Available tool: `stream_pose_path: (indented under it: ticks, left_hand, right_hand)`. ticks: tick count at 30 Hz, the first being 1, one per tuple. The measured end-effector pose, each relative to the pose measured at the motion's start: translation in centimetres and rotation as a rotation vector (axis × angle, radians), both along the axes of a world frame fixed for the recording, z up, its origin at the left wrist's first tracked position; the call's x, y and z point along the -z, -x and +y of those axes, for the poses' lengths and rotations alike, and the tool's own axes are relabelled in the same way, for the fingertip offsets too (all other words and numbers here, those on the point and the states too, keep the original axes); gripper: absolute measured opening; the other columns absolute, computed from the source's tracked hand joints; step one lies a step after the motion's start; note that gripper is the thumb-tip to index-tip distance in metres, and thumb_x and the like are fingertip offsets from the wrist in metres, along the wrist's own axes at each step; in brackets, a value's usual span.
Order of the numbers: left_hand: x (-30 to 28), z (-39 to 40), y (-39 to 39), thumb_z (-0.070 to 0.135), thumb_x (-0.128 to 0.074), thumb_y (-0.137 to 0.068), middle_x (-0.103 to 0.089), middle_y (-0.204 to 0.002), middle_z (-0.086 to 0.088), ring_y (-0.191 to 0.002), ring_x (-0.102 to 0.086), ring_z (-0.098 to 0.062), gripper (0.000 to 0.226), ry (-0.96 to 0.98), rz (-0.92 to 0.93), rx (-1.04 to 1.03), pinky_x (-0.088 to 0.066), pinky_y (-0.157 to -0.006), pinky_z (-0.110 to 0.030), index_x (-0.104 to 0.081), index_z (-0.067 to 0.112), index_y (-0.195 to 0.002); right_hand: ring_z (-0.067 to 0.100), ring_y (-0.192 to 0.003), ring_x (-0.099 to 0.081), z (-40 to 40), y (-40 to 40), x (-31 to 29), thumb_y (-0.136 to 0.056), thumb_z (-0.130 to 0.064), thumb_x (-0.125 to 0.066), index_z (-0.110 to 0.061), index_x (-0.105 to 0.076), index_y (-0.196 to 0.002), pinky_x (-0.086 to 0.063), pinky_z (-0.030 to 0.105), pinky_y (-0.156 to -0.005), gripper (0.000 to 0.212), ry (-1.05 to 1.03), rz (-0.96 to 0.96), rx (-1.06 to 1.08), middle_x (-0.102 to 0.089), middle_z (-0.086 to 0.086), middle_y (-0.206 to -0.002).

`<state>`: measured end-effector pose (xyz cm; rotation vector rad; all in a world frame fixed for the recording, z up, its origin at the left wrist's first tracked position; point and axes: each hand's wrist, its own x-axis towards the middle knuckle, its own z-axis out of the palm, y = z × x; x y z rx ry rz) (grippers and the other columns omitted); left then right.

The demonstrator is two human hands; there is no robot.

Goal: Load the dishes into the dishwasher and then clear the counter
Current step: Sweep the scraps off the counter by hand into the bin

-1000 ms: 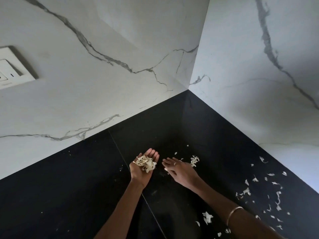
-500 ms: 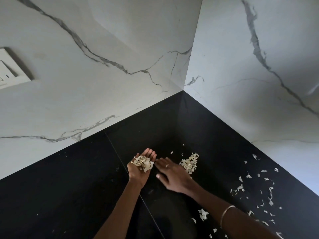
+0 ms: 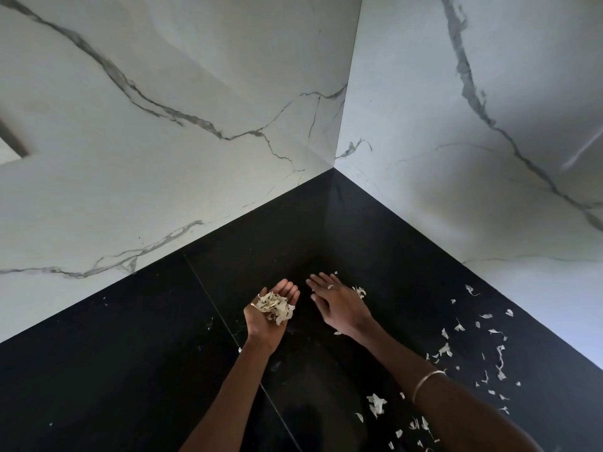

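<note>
**Peels cupped in the left palm, more lying on the counter**

The left hand is lying palm-up, fingers loosely curved, cradling a heap of pale peels. Just right of it, the right hand is reaching palm-down with fingers straight, gripping nothing; a small clump of scraps is showing at its far edge. Further right, scattered scraps are littering the black counter.

small peel pile mostly hidden behind right hand, wall fitting cut off at left edge
</note>
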<state>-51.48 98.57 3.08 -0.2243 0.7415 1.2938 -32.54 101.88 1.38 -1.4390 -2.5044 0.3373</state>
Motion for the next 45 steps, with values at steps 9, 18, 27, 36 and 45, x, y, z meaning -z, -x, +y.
stream_pose_path:
  ticks: [9, 18, 27, 36, 45]
  left_hand:
    - [-0.1, -0.6, 0.4, 0.025, -0.030, -0.101, -0.061, -0.121, -0.030, -0.117, -0.055, -0.041, 0.048, 0.005, 0.014, 0.020, -0.038, -0.110, -0.048, -0.058, -0.010, -0.120]
    - [0.2, -0.2, 0.2, 0.025, -0.031, -0.101, -0.062, -0.122, -0.030, -0.118, -0.057, -0.041, 0.048, -0.003, 0.009, 0.012, -0.041, -0.107, -0.048, -0.059, -0.010, -0.120]
    - [0.0, -0.4, -0.6, 0.024, -0.030, -0.102, -0.061, -0.121, -0.030, -0.116, -0.056, -0.041, 0.048, -0.016, -0.020, 0.023, -0.040, -0.107, -0.048, -0.060, -0.011, -0.117]
    - [0.2, -1.0, -2.9, 0.024, -0.028, -0.102, -0.057, -0.124, -0.029, -0.116, -0.054, -0.040, 0.047, -0.021, -0.044, 0.071, -0.035, -0.111, -0.048, -0.056, -0.009, -0.120]
    - [0.1, -1.5, -2.5, 0.024, -0.028, -0.102, -0.056, -0.126, -0.030, -0.116, -0.053, -0.040, 0.048, -0.026, -0.050, 0.069, -0.032, -0.115, -0.048, -0.056, -0.009, -0.120]
  right_hand:
    - [0.005, -0.129, -0.051, -0.2, -2.3, 0.8, -0.100, -0.033, -0.051, -0.028, -0.065, -0.126, -0.042, 0.033, -0.110, 0.030, 0.052, 0.046, 0.150, -0.060, -0.014, -0.133]
    - [0.015, -0.145, -0.029, 3.5, -3.4, -1.2, -0.102, -0.030, -0.042, -0.027, -0.042, -0.147, -0.023, 0.034, -0.118, 0.045, 0.262, 0.180, 0.296, -0.036, -0.009, -0.155]
    - [0.012, -0.144, -0.032, -2.6, -6.6, 0.7, -0.101, -0.041, -0.032, -0.033, -0.039, -0.147, -0.038, 0.044, -0.112, 0.047, 0.247, 0.014, 0.133, -0.034, -0.017, -0.155]
    - [0.009, -0.146, 0.011, -4.9, -5.8, -0.7, -0.094, -0.060, -0.048, -0.023, -0.008, -0.158, -0.002, 0.035, -0.120, 0.084, 0.357, 0.177, 0.338, 0.001, -0.014, -0.159]
    - [0.012, -0.150, -0.011, -4.5, -3.0, 1.1, -0.089, -0.057, -0.057, -0.038, -0.041, -0.145, -0.011, 0.033, -0.123, 0.062, 0.232, 0.115, 0.199, -0.025, -0.006, -0.160]
